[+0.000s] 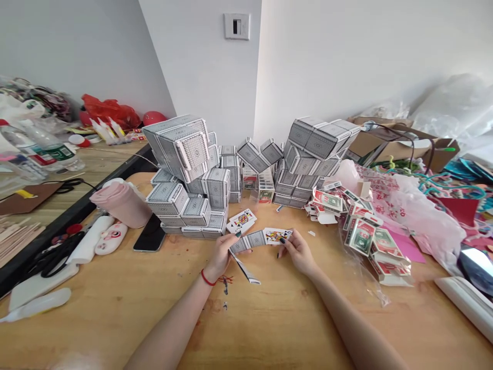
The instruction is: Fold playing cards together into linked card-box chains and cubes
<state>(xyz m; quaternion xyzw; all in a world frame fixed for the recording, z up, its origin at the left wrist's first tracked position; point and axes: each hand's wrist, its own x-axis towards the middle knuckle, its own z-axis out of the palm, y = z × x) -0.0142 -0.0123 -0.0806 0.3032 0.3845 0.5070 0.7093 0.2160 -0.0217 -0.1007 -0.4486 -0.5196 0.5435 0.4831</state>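
Observation:
My left hand [222, 255], with a red string at the wrist, pinches folded playing cards [254, 239] whose grey patterned backs face me. One folded strip [245, 271] hangs down below those fingers. At the other end my right hand [298, 252] is closed on a face-up picture card [274, 235], which lines up with the grey-backed cards. Whether they are joined I cannot tell. Just behind my left hand, loose face cards [242, 221] lie on the table. Stacked blocks made of folded cards [188, 149] rise beyond it, and another stack [308, 159] stands at the back right.
Opened card boxes [362, 234] are heaped to the right beside a crumpled plastic bag [408, 200]. A black phone [149, 235], a pink roll [121, 203] and a glue bottle [42, 303] lie left on the wooden table [246, 329]. Scissors [63, 252] rest near the dark edge.

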